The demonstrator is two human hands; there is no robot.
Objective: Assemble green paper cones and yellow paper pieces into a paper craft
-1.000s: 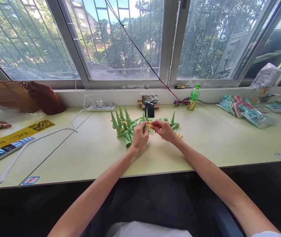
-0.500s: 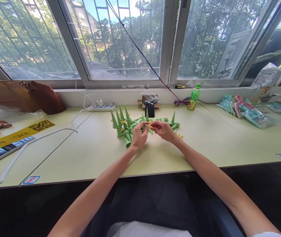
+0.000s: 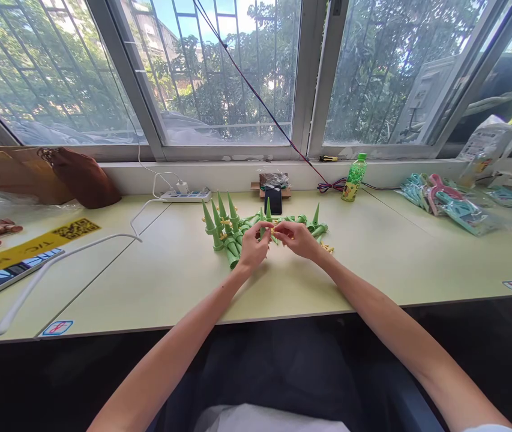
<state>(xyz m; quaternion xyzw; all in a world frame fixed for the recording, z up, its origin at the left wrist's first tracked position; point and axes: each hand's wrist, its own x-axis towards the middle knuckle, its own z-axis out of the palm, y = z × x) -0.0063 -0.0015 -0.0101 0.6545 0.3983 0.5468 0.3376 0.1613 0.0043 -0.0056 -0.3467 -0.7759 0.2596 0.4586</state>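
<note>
My left hand (image 3: pixel 254 245) is closed, its fingertips pinched round a green cone-shaped piece (image 3: pixel 262 230) that is mostly hidden by the fingers. Meeting it from the other side, my right hand (image 3: pixel 298 239) pinches a small yellow piece (image 3: pixel 272 228) at its fingertips, too small to make out fully. To the left of my hands, several pointed green cones (image 3: pixel 221 210) stand upright in a cluster, with small yellow bits among them. A green tube-like piece (image 3: pixel 232 259) lies in front of that cluster. More green pieces (image 3: pixel 320 229) and loose yellow bits (image 3: pixel 328 247) are beside my right wrist.
Behind the pieces lies a black phone (image 3: pixel 273 201) against a small box. A green-capped bottle (image 3: pixel 353 178) and a bundle of pastel clips or hangers (image 3: pixel 447 201) stand to the right. At left are a power strip (image 3: pixel 186 195), white cable (image 3: pixel 82 238) and brown pouch (image 3: pixel 82 179).
Both hands stay at the same spot, fingertips together; only slight finger shifts show. The pieces on the table have not moved.
</note>
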